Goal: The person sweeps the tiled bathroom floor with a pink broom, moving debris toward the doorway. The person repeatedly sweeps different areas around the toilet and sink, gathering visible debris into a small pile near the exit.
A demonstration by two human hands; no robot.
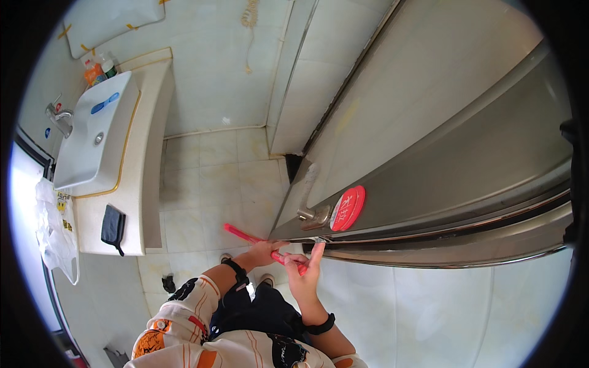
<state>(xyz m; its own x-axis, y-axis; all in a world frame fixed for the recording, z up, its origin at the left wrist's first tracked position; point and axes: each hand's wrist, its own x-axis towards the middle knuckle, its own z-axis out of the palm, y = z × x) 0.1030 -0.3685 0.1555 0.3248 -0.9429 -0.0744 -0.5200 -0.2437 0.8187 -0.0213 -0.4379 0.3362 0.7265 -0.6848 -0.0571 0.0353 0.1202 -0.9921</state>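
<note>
A slim red-pink stick [241, 234] slants across in front of me, its far-left end free. My left hand [262, 251] is closed around its middle, close to the door's edge. The lower end lies in my right hand [302, 283], with the other fingers curled about it. My right index finger points up and touches, or nearly touches, the metal latch [318, 240] on the edge of the door [429, 172]. Above the latch is a lever handle [308, 193] with a whitish wrapping, beside a round red sign [350, 208]. Whether the stick is a handle of something, I cannot tell.
On the left a counter [152, 122] bears a white basin [86, 159] with a blue brush [105, 103] and a faucet [60, 118]. A black pouch [113, 227] lies near its front end, beside a hanging white plastic bag [58, 227]. Tiled floor [208, 184] runs between counter and door.
</note>
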